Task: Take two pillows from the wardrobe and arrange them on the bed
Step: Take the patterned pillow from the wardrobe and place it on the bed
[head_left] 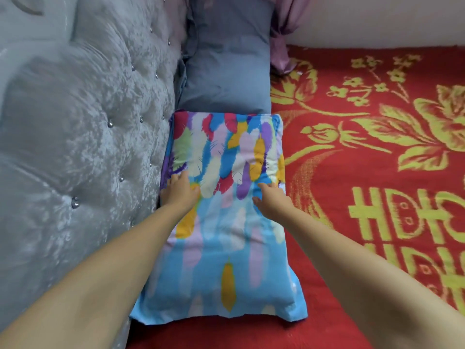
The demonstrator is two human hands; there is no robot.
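Observation:
A pillow with a bright feather print on blue (224, 248) lies flat on the bed (352, 222), along the headboard. Beyond it, end to end, lies a plain grey-blue pillow (226, 71). My left hand (180, 191) rests flat on the feather pillow near its left edge, fingers spread. My right hand (270, 197) presses on the same pillow near its right edge, fingers also apart. Neither hand grips anything.
A silver tufted velvet headboard (88, 134) runs along the left side. The bed carries a red blanket with yellow-green flowers and lettering. A mauve curtain (289, 28) hangs at the far end against a pale wall (377, 18).

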